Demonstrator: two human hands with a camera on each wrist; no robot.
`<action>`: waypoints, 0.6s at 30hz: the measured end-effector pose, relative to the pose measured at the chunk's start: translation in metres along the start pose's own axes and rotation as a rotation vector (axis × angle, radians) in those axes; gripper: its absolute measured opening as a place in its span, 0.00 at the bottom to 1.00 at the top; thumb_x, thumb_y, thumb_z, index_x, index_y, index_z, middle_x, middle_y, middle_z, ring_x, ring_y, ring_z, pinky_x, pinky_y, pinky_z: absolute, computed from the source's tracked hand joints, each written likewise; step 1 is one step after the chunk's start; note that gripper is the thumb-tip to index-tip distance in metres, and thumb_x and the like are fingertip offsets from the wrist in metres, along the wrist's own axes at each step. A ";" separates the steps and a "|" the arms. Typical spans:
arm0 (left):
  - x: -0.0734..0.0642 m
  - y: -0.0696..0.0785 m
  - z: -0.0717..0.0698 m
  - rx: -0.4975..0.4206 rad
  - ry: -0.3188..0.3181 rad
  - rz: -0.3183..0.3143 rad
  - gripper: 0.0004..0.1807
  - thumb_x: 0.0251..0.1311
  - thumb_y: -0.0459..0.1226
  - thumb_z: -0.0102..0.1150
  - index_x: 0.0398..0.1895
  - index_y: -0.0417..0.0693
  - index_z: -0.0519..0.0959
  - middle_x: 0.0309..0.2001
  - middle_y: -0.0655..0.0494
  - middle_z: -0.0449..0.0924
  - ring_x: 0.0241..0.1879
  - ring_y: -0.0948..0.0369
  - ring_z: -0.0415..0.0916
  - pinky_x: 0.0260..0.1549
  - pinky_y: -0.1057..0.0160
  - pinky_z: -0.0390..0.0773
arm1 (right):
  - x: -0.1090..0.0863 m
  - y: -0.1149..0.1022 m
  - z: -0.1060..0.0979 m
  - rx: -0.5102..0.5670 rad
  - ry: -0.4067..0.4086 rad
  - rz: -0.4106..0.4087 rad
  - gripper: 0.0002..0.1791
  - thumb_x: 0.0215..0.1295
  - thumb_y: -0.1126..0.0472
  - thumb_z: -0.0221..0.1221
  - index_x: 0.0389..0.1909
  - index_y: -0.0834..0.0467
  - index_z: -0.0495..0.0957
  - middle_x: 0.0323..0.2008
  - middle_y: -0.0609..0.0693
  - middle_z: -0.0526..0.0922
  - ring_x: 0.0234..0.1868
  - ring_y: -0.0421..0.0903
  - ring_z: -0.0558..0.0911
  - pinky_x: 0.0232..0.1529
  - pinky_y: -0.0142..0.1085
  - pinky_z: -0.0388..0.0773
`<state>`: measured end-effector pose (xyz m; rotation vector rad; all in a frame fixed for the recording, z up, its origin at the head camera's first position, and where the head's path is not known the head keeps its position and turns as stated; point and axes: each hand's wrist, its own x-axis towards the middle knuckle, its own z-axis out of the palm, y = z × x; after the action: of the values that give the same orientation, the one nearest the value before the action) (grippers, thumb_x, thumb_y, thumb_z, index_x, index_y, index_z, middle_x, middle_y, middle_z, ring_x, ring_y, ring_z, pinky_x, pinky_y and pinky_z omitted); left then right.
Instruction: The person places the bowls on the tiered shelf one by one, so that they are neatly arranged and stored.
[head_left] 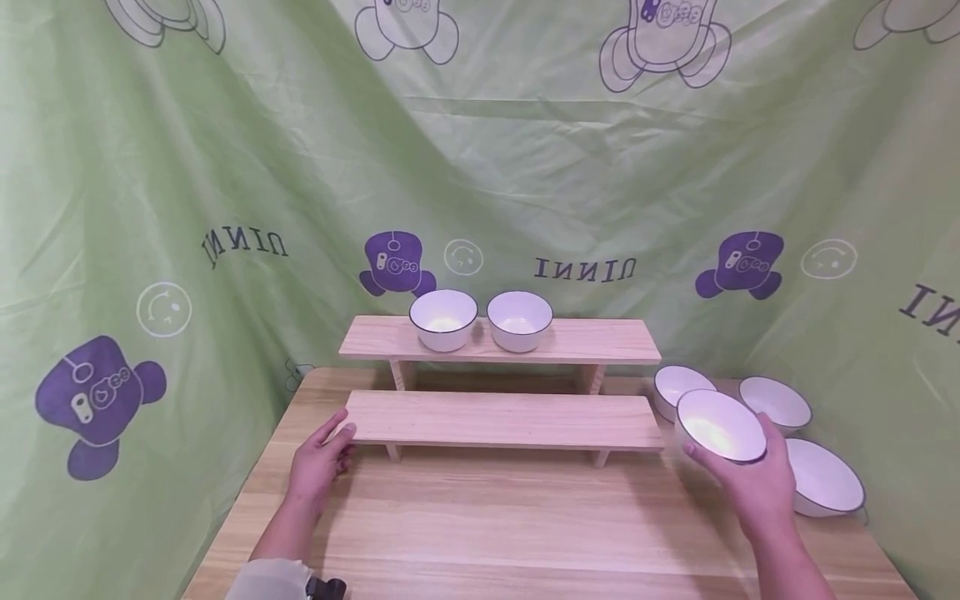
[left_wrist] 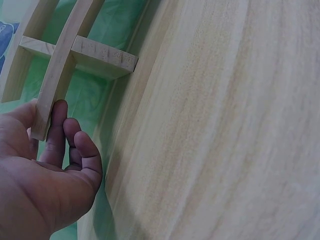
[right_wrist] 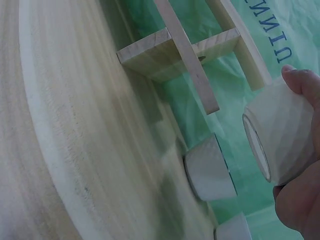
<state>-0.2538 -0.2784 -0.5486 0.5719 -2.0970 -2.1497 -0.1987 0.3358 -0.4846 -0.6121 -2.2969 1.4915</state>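
My right hand (head_left: pixel 757 479) grips a white bowl (head_left: pixel 720 427) with a dark rim, thumb on one side and fingers on the other. It is held raised near the right end of the lower shelf, and its faceted outside (right_wrist: pixel 282 132) shows in the right wrist view. My left hand (head_left: pixel 318 462) is at the left end of the two-step wooden shelf (head_left: pixel 502 419). In the left wrist view, thumb and index finger lie on either side of the lower board's end (left_wrist: pixel 45 117), pinching it; the other fingers are curled loosely.
Two white bowls, a left one (head_left: pixel 443 321) and a right one (head_left: pixel 520 322), stand on the upper board (head_left: pixel 600 340). Three more, at the back (head_left: pixel 678 387), far right (head_left: pixel 776 404) and front right (head_left: pixel 821 479), stand on the wooden table (head_left: pixel 480 525). Green cloth (head_left: pixel 480 167) hangs behind.
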 end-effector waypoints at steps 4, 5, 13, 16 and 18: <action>0.000 0.000 0.000 -0.006 -0.004 0.005 0.36 0.64 0.51 0.71 0.75 0.57 0.72 0.32 0.63 0.84 0.38 0.63 0.80 0.38 0.66 0.84 | 0.001 -0.006 0.000 -0.006 -0.018 0.008 0.73 0.48 0.47 0.82 0.85 0.45 0.40 0.83 0.55 0.48 0.79 0.59 0.52 0.78 0.57 0.51; 0.000 0.000 0.000 -0.006 -0.005 0.005 0.36 0.64 0.51 0.71 0.75 0.57 0.72 0.32 0.63 0.84 0.38 0.63 0.80 0.38 0.66 0.84 | 0.001 -0.008 0.001 -0.007 -0.022 0.009 0.73 0.48 0.47 0.82 0.85 0.44 0.39 0.83 0.55 0.47 0.79 0.59 0.51 0.78 0.57 0.50; -0.001 0.000 0.001 -0.009 -0.002 -0.004 0.36 0.65 0.51 0.70 0.75 0.57 0.72 0.33 0.63 0.84 0.39 0.63 0.80 0.38 0.66 0.84 | 0.001 -0.019 0.005 -0.001 -0.044 0.001 0.74 0.48 0.44 0.82 0.85 0.43 0.38 0.83 0.55 0.44 0.80 0.59 0.48 0.78 0.58 0.49; 0.000 0.000 0.001 -0.013 -0.006 -0.007 0.36 0.65 0.51 0.70 0.75 0.57 0.72 0.32 0.63 0.84 0.39 0.63 0.80 0.37 0.66 0.83 | 0.002 -0.022 0.007 0.005 -0.045 -0.006 0.74 0.48 0.45 0.82 0.85 0.44 0.39 0.83 0.55 0.44 0.80 0.58 0.50 0.78 0.57 0.51; 0.000 0.001 0.000 -0.014 -0.010 -0.013 0.35 0.66 0.50 0.70 0.75 0.57 0.71 0.32 0.63 0.84 0.39 0.63 0.80 0.37 0.66 0.83 | 0.003 -0.024 0.008 0.003 -0.042 -0.010 0.74 0.48 0.45 0.82 0.85 0.44 0.39 0.83 0.55 0.45 0.80 0.58 0.50 0.78 0.57 0.51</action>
<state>-0.2541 -0.2783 -0.5474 0.5768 -2.0875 -2.1769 -0.2092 0.3226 -0.4653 -0.5728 -2.3255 1.5172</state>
